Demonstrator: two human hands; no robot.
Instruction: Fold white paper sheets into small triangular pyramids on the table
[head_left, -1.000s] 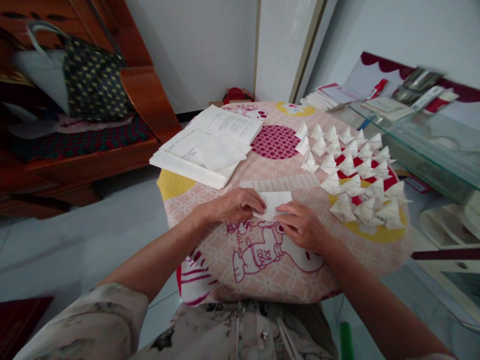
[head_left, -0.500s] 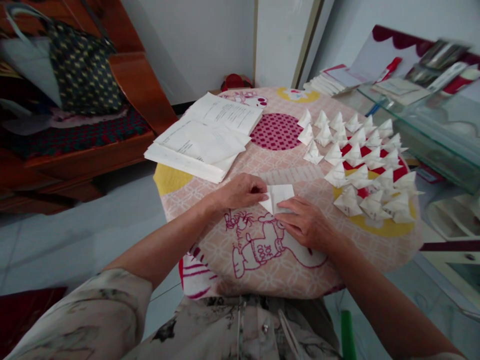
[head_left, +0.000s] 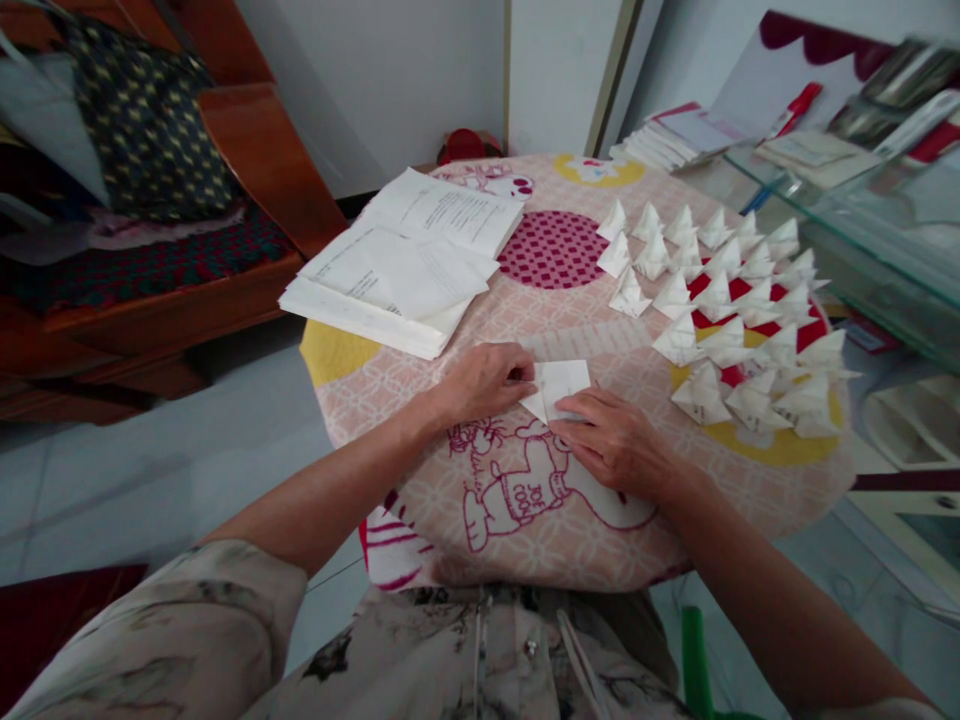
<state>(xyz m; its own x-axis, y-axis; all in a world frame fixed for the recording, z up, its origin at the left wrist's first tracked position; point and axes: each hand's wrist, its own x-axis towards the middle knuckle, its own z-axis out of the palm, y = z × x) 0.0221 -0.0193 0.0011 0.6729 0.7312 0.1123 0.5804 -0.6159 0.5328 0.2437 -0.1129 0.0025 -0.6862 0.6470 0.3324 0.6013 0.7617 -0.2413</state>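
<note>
A small white sheet of folded paper (head_left: 564, 378) lies on the patterned tablecloth in front of me, with a crease and a pointed lower left part. My left hand (head_left: 491, 380) pinches its left corner between thumb and curled fingers. My right hand (head_left: 615, 435) rests on the paper's lower right side, its fingers stretched out flat and slightly apart. Its fingertips cover part of the sheet. To the right stand several folded paper pieces (head_left: 703, 392) with pointed tips, set in rough rows.
An open thick book (head_left: 382, 325) with a loose sheet on it lies at the table's left. The round table wears a pink cloth (head_left: 442, 540). A glass shelf (head_left: 862, 225) borders it on the right. A wooden bench (head_left: 247, 165) with a dark patterned bag (head_left: 150, 130) stands left.
The view has shifted a little, so things on the table sit slightly higher. Both hands stay at the paper, and its left folded part lies flatter than before.
</note>
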